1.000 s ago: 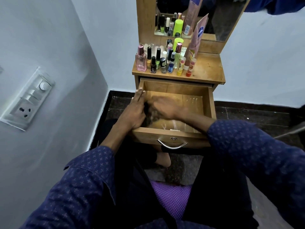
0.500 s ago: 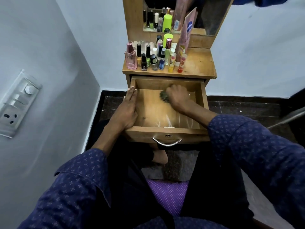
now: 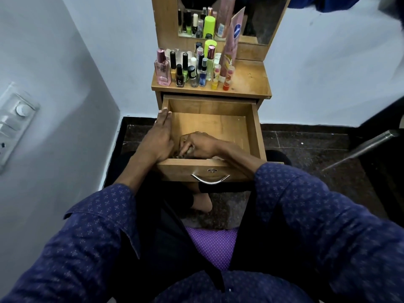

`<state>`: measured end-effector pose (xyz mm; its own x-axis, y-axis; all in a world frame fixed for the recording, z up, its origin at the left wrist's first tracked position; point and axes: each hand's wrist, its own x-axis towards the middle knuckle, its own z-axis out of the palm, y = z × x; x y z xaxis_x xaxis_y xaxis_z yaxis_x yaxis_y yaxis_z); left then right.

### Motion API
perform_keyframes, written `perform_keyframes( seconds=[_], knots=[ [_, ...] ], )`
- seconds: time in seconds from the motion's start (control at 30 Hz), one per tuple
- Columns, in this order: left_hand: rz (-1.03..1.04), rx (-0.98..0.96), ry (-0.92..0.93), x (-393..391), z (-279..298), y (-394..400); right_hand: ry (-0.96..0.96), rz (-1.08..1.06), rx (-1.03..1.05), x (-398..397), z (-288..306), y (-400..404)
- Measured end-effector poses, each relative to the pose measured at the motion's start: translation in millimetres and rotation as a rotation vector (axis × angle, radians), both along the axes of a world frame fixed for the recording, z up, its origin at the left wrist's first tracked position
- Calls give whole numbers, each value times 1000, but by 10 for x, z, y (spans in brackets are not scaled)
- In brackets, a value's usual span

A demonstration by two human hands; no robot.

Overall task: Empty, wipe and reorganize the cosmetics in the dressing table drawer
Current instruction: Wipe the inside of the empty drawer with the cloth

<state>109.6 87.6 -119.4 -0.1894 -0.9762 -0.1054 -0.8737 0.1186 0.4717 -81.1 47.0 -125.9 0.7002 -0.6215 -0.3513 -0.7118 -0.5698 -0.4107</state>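
Observation:
The wooden drawer (image 3: 254, 132) of the dressing table is pulled out and holds no cosmetics. My right hand (image 3: 202, 145) is inside it at the near left corner, pressing a dark wiping cloth (image 3: 182, 154) against the drawer floor; the cloth is mostly hidden under my fingers. My left hand (image 3: 160, 137) lies flat along the drawer's left wall, fingers pointing away from me. The cosmetics (image 3: 192, 68) stand in a group on the left of the tabletop: a pink perfume bottle (image 3: 162, 69), nail polishes, small sprays and a tall pink tube (image 3: 231, 42).
The mirror (image 3: 229, 16) rises behind the bottles. The right half of the tabletop (image 3: 251, 80) is bare wood. A grey wall with a switch panel (image 3: 15, 121) stands close on the left. A metal chair leg (image 3: 363, 147) crosses the dark floor on the right.
My right hand has swept the cloth from the far middle of the drawer back to the near left corner. My left hand has stayed on the left wall.

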Motion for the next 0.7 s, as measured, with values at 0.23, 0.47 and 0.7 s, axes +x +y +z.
perform_keyframes(
  seconds=[0.23, 0.47, 0.7],
  knots=[
    [-9, -14, -1, 36, 2, 13, 211, -83, 182, -400, 207, 9],
    [4, -9, -2, 23, -5, 11, 499, -166, 237, -930, 338, -100],
    [-2, -7, -11, 17, -20, -1, 502, -117, 304, -892, 280, -161]
  ],
)
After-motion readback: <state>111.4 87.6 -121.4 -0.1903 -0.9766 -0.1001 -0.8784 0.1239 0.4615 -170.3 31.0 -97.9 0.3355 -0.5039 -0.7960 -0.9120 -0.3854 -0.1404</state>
